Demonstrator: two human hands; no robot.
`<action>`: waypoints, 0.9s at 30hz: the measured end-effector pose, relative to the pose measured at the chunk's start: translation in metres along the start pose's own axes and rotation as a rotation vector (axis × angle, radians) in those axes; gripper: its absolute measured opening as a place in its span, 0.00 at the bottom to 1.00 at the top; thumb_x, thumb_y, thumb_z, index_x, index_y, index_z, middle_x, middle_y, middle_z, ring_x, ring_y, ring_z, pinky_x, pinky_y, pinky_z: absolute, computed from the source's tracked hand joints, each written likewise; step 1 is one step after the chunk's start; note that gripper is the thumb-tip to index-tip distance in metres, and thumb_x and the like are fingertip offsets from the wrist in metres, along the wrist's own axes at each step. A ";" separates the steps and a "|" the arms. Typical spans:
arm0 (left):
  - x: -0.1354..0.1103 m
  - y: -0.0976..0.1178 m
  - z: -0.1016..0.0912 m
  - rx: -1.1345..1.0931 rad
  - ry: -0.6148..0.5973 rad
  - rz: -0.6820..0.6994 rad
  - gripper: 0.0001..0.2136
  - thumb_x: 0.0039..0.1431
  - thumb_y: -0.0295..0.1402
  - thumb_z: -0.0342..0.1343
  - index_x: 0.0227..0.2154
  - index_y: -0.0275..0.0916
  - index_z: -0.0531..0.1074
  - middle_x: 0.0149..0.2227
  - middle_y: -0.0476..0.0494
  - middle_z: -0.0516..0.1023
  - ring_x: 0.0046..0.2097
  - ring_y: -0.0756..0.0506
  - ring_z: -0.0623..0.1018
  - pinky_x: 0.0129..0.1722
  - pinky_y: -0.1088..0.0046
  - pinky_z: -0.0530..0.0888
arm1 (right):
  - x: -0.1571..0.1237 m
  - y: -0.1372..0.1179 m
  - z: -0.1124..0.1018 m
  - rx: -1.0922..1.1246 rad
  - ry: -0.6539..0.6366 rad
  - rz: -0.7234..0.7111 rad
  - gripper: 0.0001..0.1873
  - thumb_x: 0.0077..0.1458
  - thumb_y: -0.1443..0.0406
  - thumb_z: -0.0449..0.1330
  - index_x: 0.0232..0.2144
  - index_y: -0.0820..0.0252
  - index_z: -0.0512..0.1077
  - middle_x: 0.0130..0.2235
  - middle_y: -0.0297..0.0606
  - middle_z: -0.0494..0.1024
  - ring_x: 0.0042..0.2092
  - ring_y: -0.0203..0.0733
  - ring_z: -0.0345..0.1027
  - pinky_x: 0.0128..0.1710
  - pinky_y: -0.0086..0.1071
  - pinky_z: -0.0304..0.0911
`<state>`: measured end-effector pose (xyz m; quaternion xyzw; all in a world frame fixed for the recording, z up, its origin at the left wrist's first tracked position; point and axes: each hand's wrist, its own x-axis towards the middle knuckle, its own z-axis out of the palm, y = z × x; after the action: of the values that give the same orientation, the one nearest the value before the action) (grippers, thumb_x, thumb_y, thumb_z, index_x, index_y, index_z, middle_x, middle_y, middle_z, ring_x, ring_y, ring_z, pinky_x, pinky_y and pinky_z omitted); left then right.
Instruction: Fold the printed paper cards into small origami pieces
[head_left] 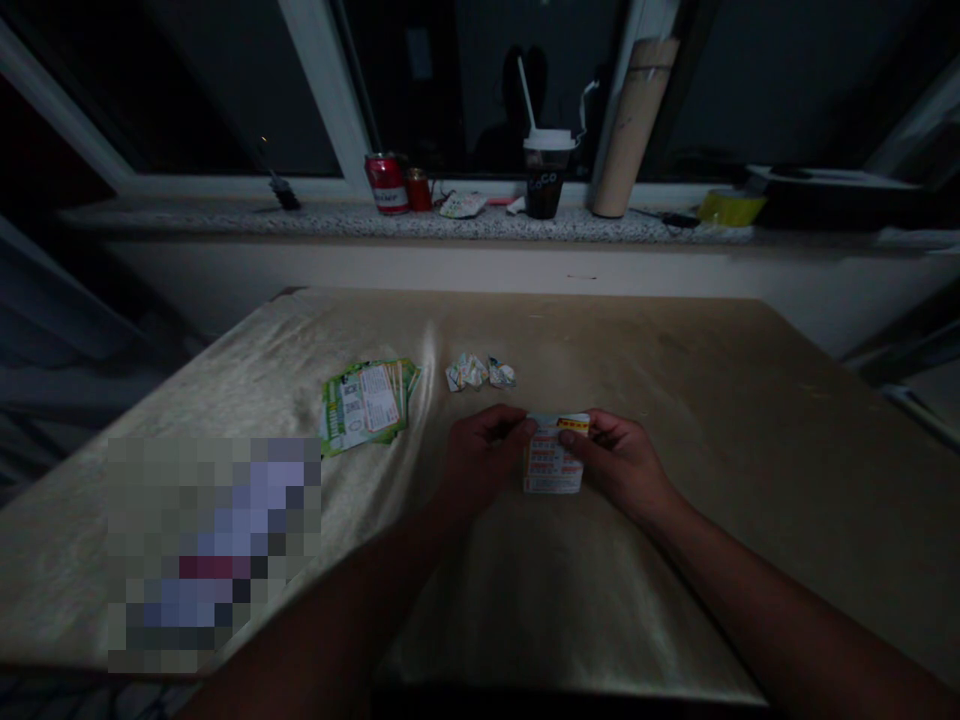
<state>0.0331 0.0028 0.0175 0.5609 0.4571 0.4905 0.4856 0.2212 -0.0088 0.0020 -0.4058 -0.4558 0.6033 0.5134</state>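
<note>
Between my two hands, above the table, is a small printed card (553,470) with orange and dark print and a yellow strip near its top. My left hand (491,445) pinches its upper left edge, thumb on the face. On the other side, my right hand (619,450) grips the upper right edge, its thumb lying across the print. Just beyond my hands lie crumpled pieces of paper (471,372). Farther left rests a stack of green and white printed cards (364,405), slightly fanned.
A shiny beige cloth covers the table (675,370). At the left front is a pixelated patch (225,540) whose content I cannot make out. On the windowsill (330,222) stand a red can (387,184), a lidded drink cup (545,185) with a straw, and a cardboard tube (634,130).
</note>
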 end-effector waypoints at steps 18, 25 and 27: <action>0.000 0.000 0.000 0.034 0.004 0.002 0.08 0.54 0.38 0.62 0.28 0.37 0.78 0.27 0.48 0.79 0.30 0.48 0.77 0.32 0.73 0.75 | 0.000 -0.003 0.001 0.008 0.005 0.016 0.16 0.45 0.56 0.76 0.32 0.58 0.80 0.30 0.35 0.85 0.29 0.39 0.78 0.32 0.33 0.73; -0.004 0.001 0.002 0.082 -0.033 0.018 0.07 0.53 0.36 0.63 0.25 0.37 0.78 0.26 0.49 0.77 0.30 0.48 0.75 0.30 0.74 0.73 | -0.003 -0.005 0.002 -0.033 0.026 0.014 0.15 0.45 0.56 0.76 0.29 0.59 0.79 0.25 0.32 0.81 0.25 0.37 0.74 0.26 0.30 0.69; -0.004 0.000 0.002 0.084 -0.040 0.018 0.08 0.53 0.36 0.63 0.25 0.37 0.79 0.25 0.48 0.77 0.30 0.48 0.75 0.30 0.74 0.73 | -0.003 -0.006 0.002 -0.049 0.030 0.010 0.14 0.45 0.57 0.76 0.29 0.59 0.79 0.24 0.33 0.81 0.25 0.37 0.74 0.26 0.31 0.69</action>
<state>0.0349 -0.0018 0.0170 0.5947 0.4622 0.4640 0.4662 0.2213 -0.0119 0.0080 -0.4292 -0.4607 0.5884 0.5072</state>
